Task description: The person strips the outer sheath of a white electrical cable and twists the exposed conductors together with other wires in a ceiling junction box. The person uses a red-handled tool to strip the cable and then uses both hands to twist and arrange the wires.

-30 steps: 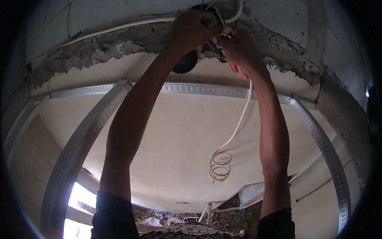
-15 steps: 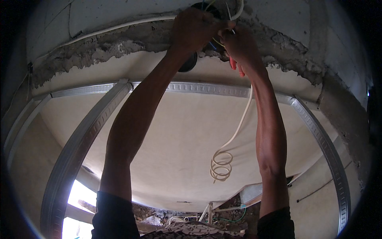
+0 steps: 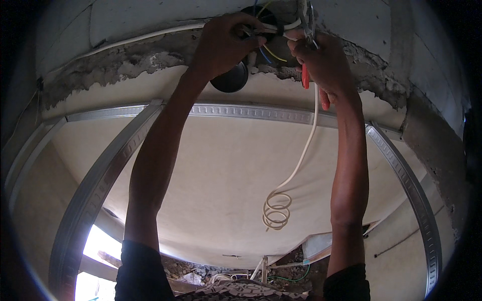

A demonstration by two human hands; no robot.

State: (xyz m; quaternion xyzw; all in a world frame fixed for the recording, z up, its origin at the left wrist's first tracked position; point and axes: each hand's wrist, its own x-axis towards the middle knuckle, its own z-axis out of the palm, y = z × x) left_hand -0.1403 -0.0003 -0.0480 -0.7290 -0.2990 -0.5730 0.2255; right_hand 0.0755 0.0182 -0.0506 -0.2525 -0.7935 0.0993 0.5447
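Up at the wall, my left hand (image 3: 225, 46) is closed, thumb and fingers pinching a white cable (image 3: 271, 28) in front of a black round junction box (image 3: 249, 10). My right hand (image 3: 325, 61) is wrapped round red-handled pliers (image 3: 305, 76); their metal head points upward beside the cable. Its thumb and forefinger are near the cable's right-hand stretch; whether they touch it I cannot tell. Blue wire (image 3: 265, 55) and yellow-green wire (image 3: 275, 54) dangle loose between the hands. Below my left wrist hangs a black round lid (image 3: 231, 79), partly hidden by that wrist.
A metal channel (image 3: 251, 113) crosses the wall, with upright studs at left (image 3: 100, 195) and right (image 3: 401, 165). A cream cable (image 3: 301, 163) hangs down into a loose coil. Rough broken plaster (image 3: 135, 65) edges the blockwork. Rubble and cables lie on the floor far below.
My hands have moved apart, the left one leftward and the right one rightward with the pliers. The pliers' metal head, the wire ends and more of the black lid now show.
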